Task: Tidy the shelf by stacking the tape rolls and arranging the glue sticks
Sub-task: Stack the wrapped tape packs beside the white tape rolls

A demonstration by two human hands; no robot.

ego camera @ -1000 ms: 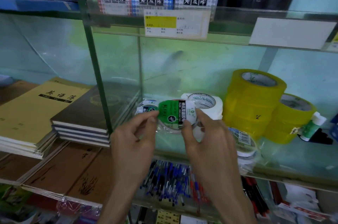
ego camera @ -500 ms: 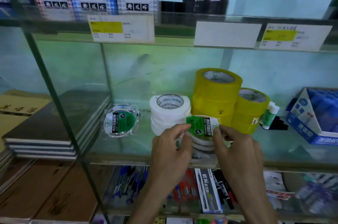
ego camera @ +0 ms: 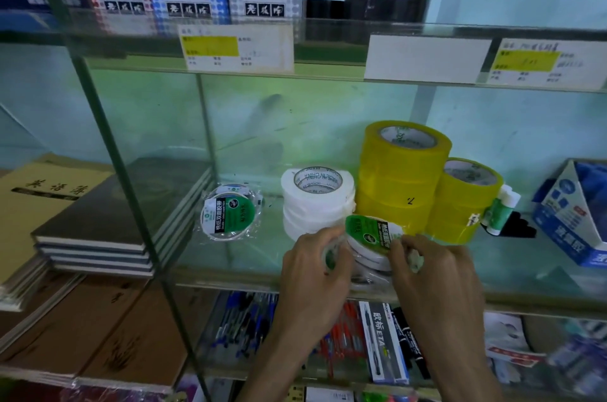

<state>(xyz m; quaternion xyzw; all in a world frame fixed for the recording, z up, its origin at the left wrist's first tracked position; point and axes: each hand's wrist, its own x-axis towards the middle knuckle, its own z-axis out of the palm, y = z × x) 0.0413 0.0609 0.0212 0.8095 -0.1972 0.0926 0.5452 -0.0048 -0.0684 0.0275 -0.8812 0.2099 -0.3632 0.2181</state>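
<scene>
Gripping a green-labelled tape roll (ego camera: pixel 371 232) with left hand (ego camera: pixel 315 267) and right hand (ego camera: pixel 437 273), both curled round its rim. Held atop a low pile of rolls (ego camera: pixel 369 257) at the glass shelf's (ego camera: pixel 230 258) front, just before the white tape stack (ego camera: pixel 317 204).

The hands (ego camera: pixel 313 267) (ego camera: pixel 437 273) hide the tape stack's (ego camera: pixel 372 234) sides; the blue box (ego camera: pixel 571 214) is cut off rightward.

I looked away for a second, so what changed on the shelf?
The left hand and right hand carried the green-label tape roll rightward onto the low stack in front of the yellow rolls, and still grip it. The white rolls, yellow rolls and glue stick stayed put.
</scene>
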